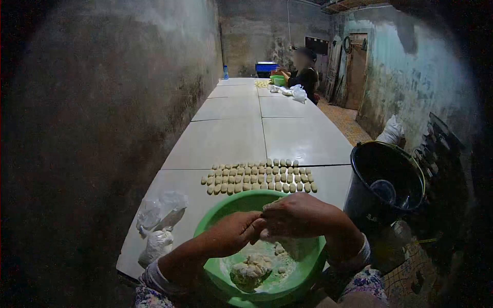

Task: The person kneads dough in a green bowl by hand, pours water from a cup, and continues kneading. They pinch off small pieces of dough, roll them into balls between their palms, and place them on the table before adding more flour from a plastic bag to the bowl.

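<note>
My left hand [240, 232] and my right hand [294, 214] meet over a green basin [213, 210], fingers curled together. Whatever they hold between them is hidden, though pale floury patches show on the fingers. Inside the basin, below my hands, lies a rough lump of dough [251, 271] among white flour and small crumbs. Just beyond the basin's far rim, several small oval dough pieces [259, 177] are laid in rows on the white table [215, 138].
Left of the basin sits a clear plastic bag of white powder [158, 241]. A black bucket [359, 190] stands at the right. Farther off, another person [306, 77] works by a smaller green bowl [278, 80] and white plastic bags [292, 92]. A wall [154, 102] borders the table's left side.
</note>
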